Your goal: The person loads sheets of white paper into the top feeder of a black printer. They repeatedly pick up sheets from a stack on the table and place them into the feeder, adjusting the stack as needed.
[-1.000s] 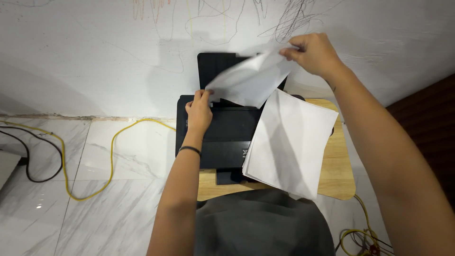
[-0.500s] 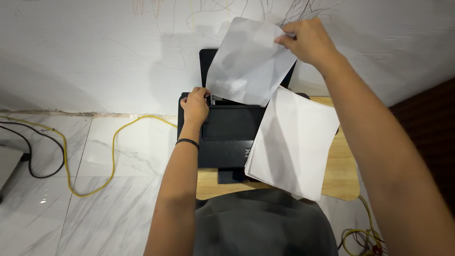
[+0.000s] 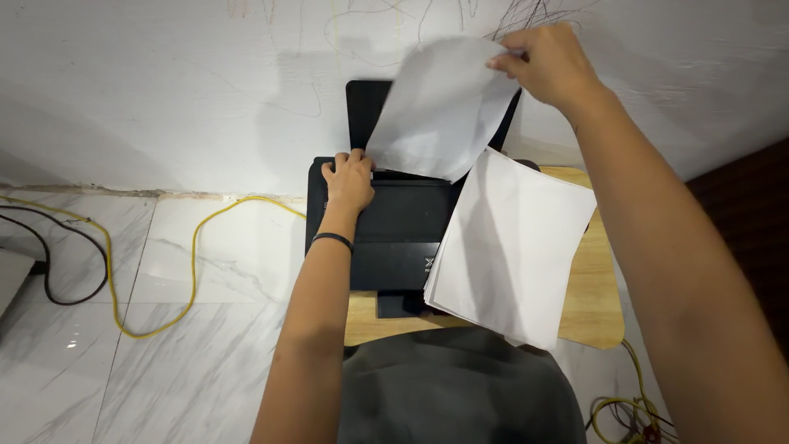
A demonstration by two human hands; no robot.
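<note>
Above the black printer [image 3: 394,230], the right hand [image 3: 549,66] pinches the top corner of a white sheet [image 3: 440,111], whose lower edge meets the printer's rear tray. Left hand [image 3: 349,181] rests flat on the printer's top, fingers loosely curled, grasping nothing. Partly over the printer's right side lies a paper stack [image 3: 509,247].

I see a white wall [image 3: 148,90] in front of me, with thin scribbled lines [image 3: 526,12] near the top. The floor [image 3: 164,353] is shiny white and grey marble tile, with a yellow cable [image 3: 194,247] and a black cable [image 3: 45,284] lying in loops on it, and more tangled cables [image 3: 629,407] at the lower right. A small light wooden table [image 3: 596,284] stands by the wall, and a dark brown panel [image 3: 744,222] is at the right edge.
</note>
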